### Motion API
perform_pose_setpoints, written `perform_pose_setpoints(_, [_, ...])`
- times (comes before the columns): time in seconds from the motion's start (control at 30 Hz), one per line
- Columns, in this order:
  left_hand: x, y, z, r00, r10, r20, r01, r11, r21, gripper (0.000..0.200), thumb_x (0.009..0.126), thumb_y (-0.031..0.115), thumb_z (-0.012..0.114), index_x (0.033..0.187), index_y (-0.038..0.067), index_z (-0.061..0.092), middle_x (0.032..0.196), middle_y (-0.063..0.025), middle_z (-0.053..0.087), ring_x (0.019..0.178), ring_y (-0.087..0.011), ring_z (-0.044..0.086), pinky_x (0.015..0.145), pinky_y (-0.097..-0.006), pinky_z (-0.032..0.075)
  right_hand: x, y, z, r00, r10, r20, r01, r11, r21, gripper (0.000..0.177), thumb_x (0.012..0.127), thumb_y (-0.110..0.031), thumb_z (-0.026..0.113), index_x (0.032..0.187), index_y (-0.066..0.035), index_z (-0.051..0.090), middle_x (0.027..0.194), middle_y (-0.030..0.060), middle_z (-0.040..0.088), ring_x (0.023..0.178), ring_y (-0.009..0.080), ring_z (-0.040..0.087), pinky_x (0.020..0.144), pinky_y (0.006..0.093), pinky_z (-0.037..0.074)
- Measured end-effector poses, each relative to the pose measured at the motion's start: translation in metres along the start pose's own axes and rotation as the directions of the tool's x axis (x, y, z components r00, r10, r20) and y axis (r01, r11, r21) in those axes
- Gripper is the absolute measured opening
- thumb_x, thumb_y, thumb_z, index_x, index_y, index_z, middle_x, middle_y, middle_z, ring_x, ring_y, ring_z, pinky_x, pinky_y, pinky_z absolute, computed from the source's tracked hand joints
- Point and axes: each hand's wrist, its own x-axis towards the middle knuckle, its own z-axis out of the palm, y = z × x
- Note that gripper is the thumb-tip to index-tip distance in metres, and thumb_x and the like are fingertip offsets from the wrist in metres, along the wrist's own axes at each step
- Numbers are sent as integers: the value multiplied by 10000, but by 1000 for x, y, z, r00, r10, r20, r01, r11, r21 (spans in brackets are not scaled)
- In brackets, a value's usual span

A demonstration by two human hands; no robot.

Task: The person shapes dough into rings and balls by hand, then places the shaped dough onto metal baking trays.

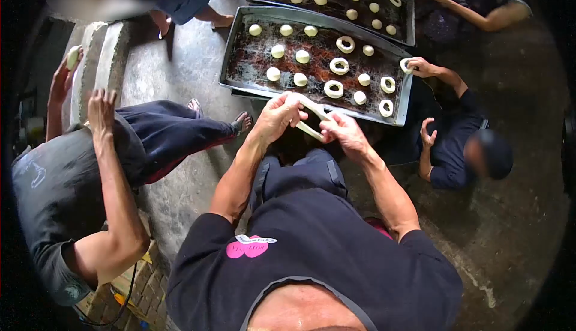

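Observation:
Between my two hands a ring of pale dough (pixel 312 131) is stretched into a long loop. My left hand (pixel 278 117) is closed round its left end, and my right hand (pixel 346 133) grips the right end. Both hands are just in front of the near edge of a dark baking tray (pixel 240 70). On that tray lie several round dough balls (pixel 273 74) toward the left and several dough rings (pixel 333 89) toward the right. The ring I hold is above the tray's near rim, apart from the other dough.
Behind is a second tray (pixel 396 22) with more dough balls. At right a co-worker's hand (pixel 422 67) holds a dough ring (pixel 407 66) by the tray corner. Another person (pixel 78 175) sits at left, holding dough (pixel 73 58). More people are at the top left and top right.

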Motion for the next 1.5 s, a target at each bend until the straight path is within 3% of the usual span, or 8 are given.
perform_pose_setpoints(0.07, [18, -23, -18, 993, -76, -93, 62, 988, -141, 189, 881, 196, 579, 958, 25, 562, 784, -27, 582, 688, -110, 584, 689, -288, 507, 20, -14, -24, 995, -52, -89, 42, 994, -102, 142, 853, -188, 609, 855, -67, 536, 695, -2, 552, 616, 75, 535, 607, 210, 437])
perform_pose_setpoints(0.3, [168, -101, -138, 916, 125, -382, 247, 573, 781, 398, 839, 246, 568, 1152, 9, 504, 1063, -151, 550, 981, -247, 559, 807, -366, 478, 143, 34, -100, 952, -92, -293, -124, 757, -642, 319, 844, -317, 564, 850, 0, 532, 739, 100, 594, 670, 155, 566, 638, 300, 452])
perform_pose_setpoints(0.4, [202, -153, -205, 843, 534, 65, 139, -333, 933, 268, 792, 202, 557, 965, 1, 516, 872, -160, 535, 816, -353, 520, 730, -427, 458, 179, 38, -110, 910, -67, -408, -219, 760, -613, 425, 876, -432, 513, 822, -11, 543, 660, 55, 575, 629, 129, 549, 618, 288, 447])
perform_pose_setpoints(0.5, [188, -106, -153, 926, 239, -294, 275, 110, 955, 211, 807, 207, 563, 886, 29, 483, 813, -176, 540, 739, -346, 529, 684, -400, 445, 205, 49, -104, 946, -21, -325, -151, 856, -495, 467, 885, -456, 470, 850, 1, 559, 636, 95, 600, 626, 168, 600, 632, 310, 469])
perform_pose_setpoints(0.67, [91, -60, -129, 711, 256, -655, 167, 843, 511, 361, 802, 147, 580, 1130, 17, 504, 879, -90, 611, 783, -174, 594, 691, -298, 482, 257, 104, -85, 956, 162, -246, -192, 976, -102, 483, 928, -445, 386, 910, 7, 555, 749, 90, 604, 594, 148, 600, 584, 288, 462])
perform_pose_setpoints(0.87, [-60, -65, -148, 535, 16, -845, 102, 991, 83, 326, 826, 79, 567, 1127, -33, 507, 1050, -125, 594, 928, -190, 593, 808, -319, 490, 273, 143, -113, 902, -422, -93, 164, 534, -829, 295, 855, -198, 477, 1070, -3, 531, 915, 258, 581, 853, 413, 569, 744, 459, 451])
perform_pose_setpoints(1.27, [-73, -76, -94, 677, -22, -736, 8, 1000, -23, 374, 838, 118, 596, 1173, -10, 488, 1113, -105, 572, 991, -185, 568, 855, -318, 468, 284, 129, -97, 876, -452, 168, 178, -20, -984, 184, 772, -126, 588, 921, -56, 506, 843, 172, 517, 808, 343, 534, 643, 438, 459])
perform_pose_setpoints(1.5, [-17, -35, -53, 802, 155, -576, -165, 986, 35, 255, 823, 85, 630, 1056, -10, 585, 1011, -82, 624, 885, -142, 605, 737, -237, 499, 124, 17, 21, 971, -141, 193, 196, 931, -307, 404, 832, -206, 609, 1157, 19, 522, 962, 137, 619, 884, 171, 588, 779, 293, 470])
